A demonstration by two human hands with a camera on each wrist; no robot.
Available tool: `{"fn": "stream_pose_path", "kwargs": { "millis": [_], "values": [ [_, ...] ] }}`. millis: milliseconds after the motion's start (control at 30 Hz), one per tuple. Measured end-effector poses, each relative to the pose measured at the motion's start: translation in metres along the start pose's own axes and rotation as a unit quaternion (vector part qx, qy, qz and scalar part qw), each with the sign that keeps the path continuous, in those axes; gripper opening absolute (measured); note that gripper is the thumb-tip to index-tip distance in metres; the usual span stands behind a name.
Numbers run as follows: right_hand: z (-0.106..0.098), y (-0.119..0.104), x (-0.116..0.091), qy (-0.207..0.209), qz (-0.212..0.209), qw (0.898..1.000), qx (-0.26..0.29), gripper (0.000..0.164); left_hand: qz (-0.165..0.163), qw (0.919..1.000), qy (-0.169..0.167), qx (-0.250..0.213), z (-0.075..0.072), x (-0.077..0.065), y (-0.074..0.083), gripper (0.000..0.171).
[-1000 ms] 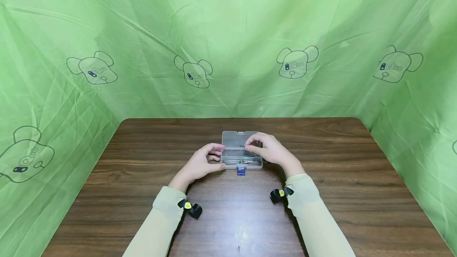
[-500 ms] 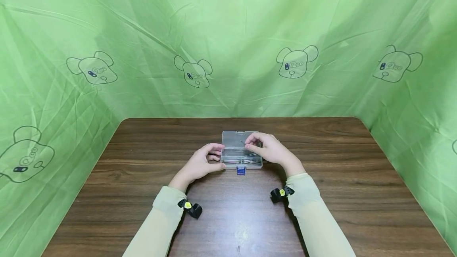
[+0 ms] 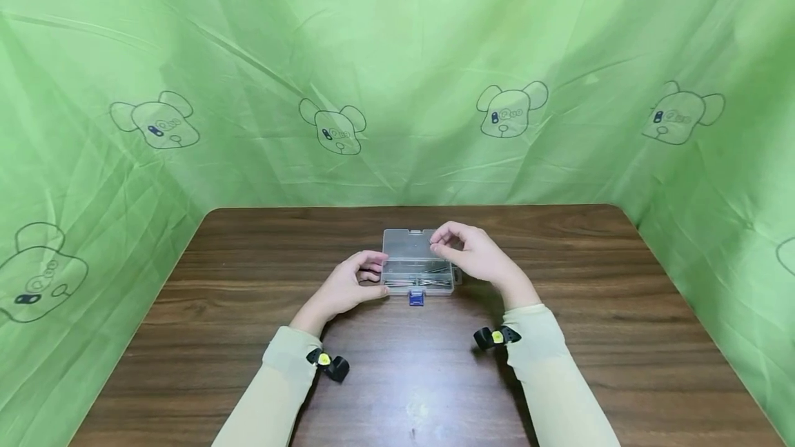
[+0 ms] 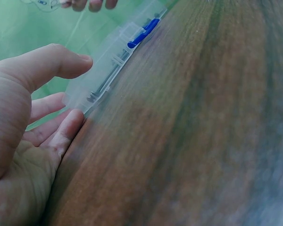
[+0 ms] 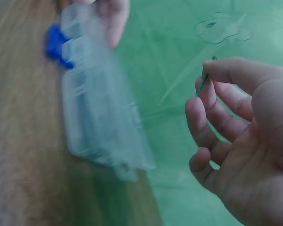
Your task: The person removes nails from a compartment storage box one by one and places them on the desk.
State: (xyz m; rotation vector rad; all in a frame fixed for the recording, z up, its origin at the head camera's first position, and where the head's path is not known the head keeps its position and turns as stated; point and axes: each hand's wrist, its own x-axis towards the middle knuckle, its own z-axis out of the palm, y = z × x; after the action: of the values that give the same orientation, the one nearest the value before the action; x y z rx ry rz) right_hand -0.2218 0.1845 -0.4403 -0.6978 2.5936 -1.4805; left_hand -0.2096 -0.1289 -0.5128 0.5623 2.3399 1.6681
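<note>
A clear plastic box (image 3: 404, 245) lies on the table with its lid folded back and a blue latch (image 3: 416, 299) at the front. Thin metal nails (image 3: 437, 282) lie in its compartments. My left hand (image 3: 343, 290) holds the box's left end, thumb at the front corner and index finger near the hinge. Over the lid's right side, my right hand (image 3: 481, 257) pinches a slim dark nail (image 5: 205, 82) between thumb and fingertips, clearest in the right wrist view. Its head sticks out above the thumb; whether the shaft is threaded cannot be seen.
The box stands toward the back of a brown wooden table (image 3: 416, 378). Green cloth (image 3: 410, 74) with printed bear heads hangs behind the table and along both sides. Each sleeve cuff carries a small black wrist camera (image 3: 336, 368).
My right hand has drawn slightly right and up from the box with the nail in its fingers. My left hand has stayed at the box's left end. The head view has shifted slightly.
</note>
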Motion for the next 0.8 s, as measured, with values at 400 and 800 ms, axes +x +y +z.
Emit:
{"fn": "stream_pose_path", "kwargs": {
  "millis": [400, 800],
  "values": [
    [-0.033, 0.001, -0.021, 0.074, 0.060, 0.995, -0.017, 0.019, 0.012, 0.9998, -0.004, 0.014, 0.000, 0.000, -0.003, 0.067],
    [-0.070, 0.049, -0.044, 0.146, 0.120, 0.979, -0.075, 0.026, 0.008, 0.9999, -0.001, 0.008, 0.000, 0.000, -0.001, 0.067]
  ]
}}
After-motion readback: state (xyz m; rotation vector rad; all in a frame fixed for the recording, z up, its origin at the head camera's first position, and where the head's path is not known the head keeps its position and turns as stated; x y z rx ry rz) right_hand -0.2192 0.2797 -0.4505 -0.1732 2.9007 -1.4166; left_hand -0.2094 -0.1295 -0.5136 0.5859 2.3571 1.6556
